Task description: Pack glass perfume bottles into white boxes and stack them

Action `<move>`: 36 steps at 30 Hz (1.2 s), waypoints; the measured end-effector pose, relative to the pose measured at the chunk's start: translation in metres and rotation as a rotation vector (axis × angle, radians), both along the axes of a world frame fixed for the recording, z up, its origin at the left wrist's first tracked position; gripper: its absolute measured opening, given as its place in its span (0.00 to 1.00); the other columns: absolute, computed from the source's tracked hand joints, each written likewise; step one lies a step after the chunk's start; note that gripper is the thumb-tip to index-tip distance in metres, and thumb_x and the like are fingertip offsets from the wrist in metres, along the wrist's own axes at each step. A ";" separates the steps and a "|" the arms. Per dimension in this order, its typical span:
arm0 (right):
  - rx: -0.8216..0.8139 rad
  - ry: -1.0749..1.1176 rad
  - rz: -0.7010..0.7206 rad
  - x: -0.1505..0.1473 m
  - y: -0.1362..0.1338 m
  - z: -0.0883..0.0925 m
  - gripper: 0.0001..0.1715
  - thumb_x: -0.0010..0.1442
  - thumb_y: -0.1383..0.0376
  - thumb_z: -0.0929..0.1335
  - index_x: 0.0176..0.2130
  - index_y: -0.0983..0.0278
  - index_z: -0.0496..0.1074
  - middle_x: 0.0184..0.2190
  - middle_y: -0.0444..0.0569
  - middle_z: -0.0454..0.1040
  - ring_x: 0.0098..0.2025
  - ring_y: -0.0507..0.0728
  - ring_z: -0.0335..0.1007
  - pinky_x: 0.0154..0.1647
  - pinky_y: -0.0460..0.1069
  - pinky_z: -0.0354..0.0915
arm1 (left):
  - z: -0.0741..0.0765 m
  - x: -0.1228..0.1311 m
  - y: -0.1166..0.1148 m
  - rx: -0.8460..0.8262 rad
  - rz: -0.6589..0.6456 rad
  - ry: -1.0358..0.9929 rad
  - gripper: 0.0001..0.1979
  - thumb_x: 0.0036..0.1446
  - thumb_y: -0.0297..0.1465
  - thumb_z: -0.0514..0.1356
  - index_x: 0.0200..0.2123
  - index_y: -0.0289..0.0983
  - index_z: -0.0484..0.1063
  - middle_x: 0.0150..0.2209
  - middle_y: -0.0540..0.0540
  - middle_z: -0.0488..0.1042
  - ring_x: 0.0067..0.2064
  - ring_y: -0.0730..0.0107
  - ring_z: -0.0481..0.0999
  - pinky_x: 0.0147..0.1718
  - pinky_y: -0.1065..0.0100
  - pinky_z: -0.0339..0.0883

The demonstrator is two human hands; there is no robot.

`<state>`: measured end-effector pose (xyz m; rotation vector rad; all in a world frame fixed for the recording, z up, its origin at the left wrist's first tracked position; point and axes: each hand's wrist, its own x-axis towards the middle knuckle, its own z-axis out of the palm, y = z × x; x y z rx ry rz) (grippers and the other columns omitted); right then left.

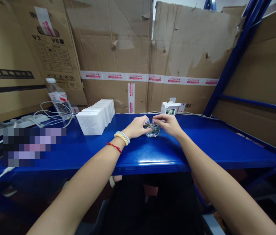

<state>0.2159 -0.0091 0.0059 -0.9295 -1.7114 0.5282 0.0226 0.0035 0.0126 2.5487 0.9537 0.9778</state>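
Note:
A small clear glass bottle with a rounded body is upright at the middle of the blue table. My left hand is closed on its left side, thumb across the glass. At the bottle's neck, my right hand pinches with thumb and forefinger; whatever is between those fingertips is too small to make out. Behind my right hand stands an open white box with a green picture on it. To the left is a row of white boxes.
A water bottle stands at the back left beside tangled white cables and a power strip. Cardboard sheets wall the back of the blue table. Blue shelf posts rise at the right.

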 end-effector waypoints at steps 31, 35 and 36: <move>0.041 -0.020 0.002 -0.001 -0.001 -0.003 0.20 0.47 0.59 0.71 0.41 0.64 0.74 0.31 0.48 0.76 0.32 0.53 0.70 0.27 0.46 0.61 | -0.004 0.004 -0.002 0.069 0.022 -0.022 0.14 0.48 0.36 0.65 0.32 0.37 0.64 0.27 0.53 0.67 0.30 0.70 0.67 0.32 0.68 0.59; 0.137 -0.142 -0.043 -0.002 -0.004 -0.003 0.16 0.49 0.62 0.70 0.39 0.64 0.73 0.31 0.47 0.75 0.33 0.53 0.69 0.30 0.46 0.62 | -0.006 0.004 -0.001 0.087 0.008 -0.030 0.12 0.49 0.36 0.64 0.31 0.37 0.64 0.27 0.53 0.67 0.29 0.71 0.66 0.31 0.69 0.59; 0.147 -0.172 -0.043 -0.002 -0.005 -0.003 0.15 0.49 0.62 0.70 0.38 0.64 0.73 0.31 0.47 0.75 0.33 0.53 0.69 0.31 0.47 0.62 | -0.006 0.005 -0.001 0.091 0.006 -0.033 0.12 0.49 0.35 0.64 0.31 0.37 0.63 0.26 0.53 0.67 0.29 0.71 0.66 0.30 0.69 0.58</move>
